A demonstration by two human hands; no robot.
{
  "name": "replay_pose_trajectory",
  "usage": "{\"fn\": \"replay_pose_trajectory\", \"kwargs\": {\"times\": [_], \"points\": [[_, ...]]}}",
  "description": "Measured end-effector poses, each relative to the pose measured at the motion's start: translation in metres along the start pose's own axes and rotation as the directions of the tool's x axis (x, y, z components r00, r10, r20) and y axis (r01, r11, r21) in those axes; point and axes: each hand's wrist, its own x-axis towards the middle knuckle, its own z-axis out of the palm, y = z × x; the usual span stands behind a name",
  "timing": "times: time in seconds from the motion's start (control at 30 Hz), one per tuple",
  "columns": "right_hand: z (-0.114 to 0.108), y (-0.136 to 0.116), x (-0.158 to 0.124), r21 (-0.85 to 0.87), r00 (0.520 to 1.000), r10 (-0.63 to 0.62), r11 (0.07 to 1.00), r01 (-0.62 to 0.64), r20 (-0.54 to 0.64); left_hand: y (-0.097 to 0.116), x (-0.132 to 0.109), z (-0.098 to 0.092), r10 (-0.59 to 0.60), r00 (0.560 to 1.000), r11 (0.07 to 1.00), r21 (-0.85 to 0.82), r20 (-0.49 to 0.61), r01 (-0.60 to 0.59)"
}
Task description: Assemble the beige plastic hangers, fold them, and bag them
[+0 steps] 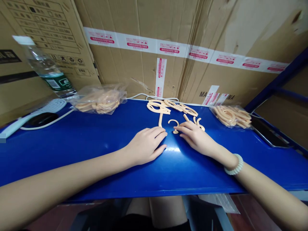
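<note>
Both my hands rest on a blue shelf point(96, 154). My left hand point(147, 145) lies flat, fingers stretched toward a peach plastic stick piece point(160, 119). My right hand point(195, 137) also lies flat with fingers extended, its fingertips touching a small peach hook-shaped piece point(174, 123); a white bead bracelet point(235, 165) circles its wrist. Just beyond the hands lies a loose pile of peach plastic rings and hooks point(168, 107). Neither hand holds anything.
Clear bags of the same peach parts lie at the back left point(99, 100) and back right point(230, 116). A water bottle point(45, 70), a white cable point(45, 124) and a dark object point(40, 118) sit at the left. Cardboard boxes point(168, 45) form the back wall. A dark tray point(269, 132) lies at the right.
</note>
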Motion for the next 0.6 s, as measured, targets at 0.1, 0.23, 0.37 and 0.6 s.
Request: {"fn": "replay_pose_trajectory", "kwargs": {"times": [0.1, 0.23, 0.37, 0.6], "points": [[-0.015, 0.009, -0.003, -0.076, 0.997, 0.075, 0.994, -0.075, -0.001, -0.001, -0.001, 0.000, -0.016, 1.000, 1.000, -0.004, 0.007, 0.016], [-0.032, 0.023, -0.007, -0.164, 0.983, 0.136, 0.980, -0.114, 0.124, -0.002, 0.000, 0.000, -0.039, 0.999, 0.999, -0.006, 0.011, 0.039], [-0.025, 0.027, -0.008, -0.095, 0.979, 0.156, 0.985, -0.144, 0.133, -0.003, 0.001, 0.000, -0.049, 0.999, 0.999, -0.009, 0.012, 0.049], [-0.028, 0.030, -0.009, -0.020, 0.980, 0.197, 0.980, -0.197, 0.030, -0.004, -0.001, 0.004, -0.058, 0.998, 0.998, 0.007, -0.002, 0.058]]}}
